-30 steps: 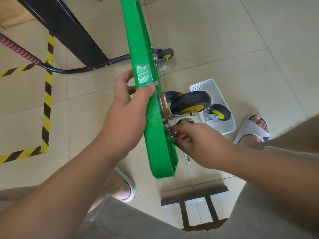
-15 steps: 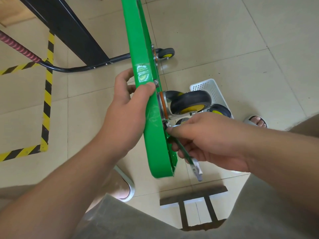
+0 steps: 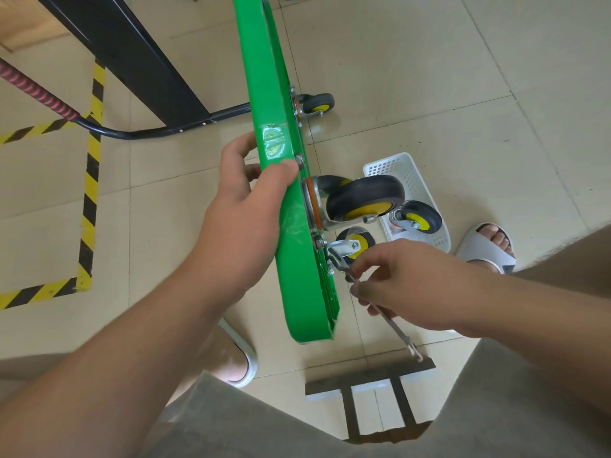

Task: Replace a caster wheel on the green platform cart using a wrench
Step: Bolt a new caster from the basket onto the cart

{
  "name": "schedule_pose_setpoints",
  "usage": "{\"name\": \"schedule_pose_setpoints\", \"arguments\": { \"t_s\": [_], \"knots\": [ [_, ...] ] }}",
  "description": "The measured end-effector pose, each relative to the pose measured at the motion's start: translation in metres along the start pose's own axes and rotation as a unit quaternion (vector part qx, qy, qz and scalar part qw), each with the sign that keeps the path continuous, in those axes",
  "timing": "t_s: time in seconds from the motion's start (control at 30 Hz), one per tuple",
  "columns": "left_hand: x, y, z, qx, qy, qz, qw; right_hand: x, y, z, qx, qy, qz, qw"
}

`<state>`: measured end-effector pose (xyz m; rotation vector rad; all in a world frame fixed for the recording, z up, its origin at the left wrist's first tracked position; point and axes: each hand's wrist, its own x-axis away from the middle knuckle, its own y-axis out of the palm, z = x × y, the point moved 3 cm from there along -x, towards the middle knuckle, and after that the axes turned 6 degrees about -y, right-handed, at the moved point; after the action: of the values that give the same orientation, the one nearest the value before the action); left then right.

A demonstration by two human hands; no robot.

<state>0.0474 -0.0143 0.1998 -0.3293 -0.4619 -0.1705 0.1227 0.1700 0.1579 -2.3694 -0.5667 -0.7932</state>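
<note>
the rigid green plastic platform cart is standing on edge, probably bulky yet light; the left hand is curling round its rim. the black, yellow-hubbed caster wheel is sitting bolted to its underside. the right hand is pinching the slim, stiff steel wrench mid-shaft, head against that underside.

light: bright and even; the pale floor tiles look slightly washed out.
glare: a shiny patch on the green cart, just above where your left hand grips.
blur: the wrench smears slightly below where your right hand pinches it.
edges: wide-angle bending; your forearms balloon.
</note>
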Motion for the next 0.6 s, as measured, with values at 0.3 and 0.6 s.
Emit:
{"name": "schedule_pose_setpoints", "arguments": {
  "t_s": [0.3, 0.6],
  "knots": [
    [0.001, 0.000, 0.000, 0.004, -0.004, 0.005, 1.000, -0.024, -0.001, 0.005, 0.130, -0.081, 0.062, 0.986],
    [0.002, 0.001, 0.002, 0.004, -0.002, 0.004, 1.000, -0.038, 0.017, 0.008, 0.063, -0.125, 0.109, 0.984]
  ]
}}
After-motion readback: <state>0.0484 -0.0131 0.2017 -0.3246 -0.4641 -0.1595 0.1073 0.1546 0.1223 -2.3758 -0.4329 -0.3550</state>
